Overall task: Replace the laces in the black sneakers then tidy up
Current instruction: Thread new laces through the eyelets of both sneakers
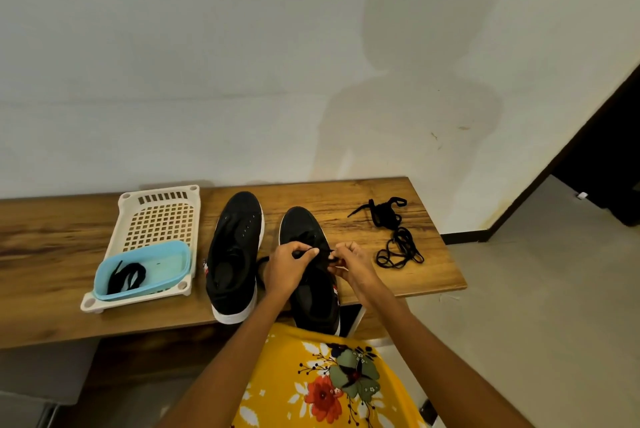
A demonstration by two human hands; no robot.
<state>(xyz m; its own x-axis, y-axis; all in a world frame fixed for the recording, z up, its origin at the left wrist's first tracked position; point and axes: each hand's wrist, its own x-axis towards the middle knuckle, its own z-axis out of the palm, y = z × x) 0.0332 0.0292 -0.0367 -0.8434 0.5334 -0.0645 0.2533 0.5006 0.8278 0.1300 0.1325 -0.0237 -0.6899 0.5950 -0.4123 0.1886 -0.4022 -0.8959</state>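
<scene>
Two black sneakers with white soles stand side by side on a wooden bench (52, 247), toes toward the wall. The left sneaker (235, 254) has bare eyelets and no lace. Over the middle of the right sneaker (311, 292), my left hand (289, 266) and my right hand (349, 263) each pinch a part of a black lace (323, 254) at the eyelets. A loose black lace (126, 277) lies coiled in a light blue tub (173, 256). Two more black laces (398, 237) lie tangled on the bench to the right.
The blue tub sits in the near end of a cream perforated plastic tray (159, 216) at the sneakers' left. A white wall runs behind the bench. The bench ends at the right, with grey floor (536, 306) and a dark doorway beyond. My yellow floral clothing fills the bottom.
</scene>
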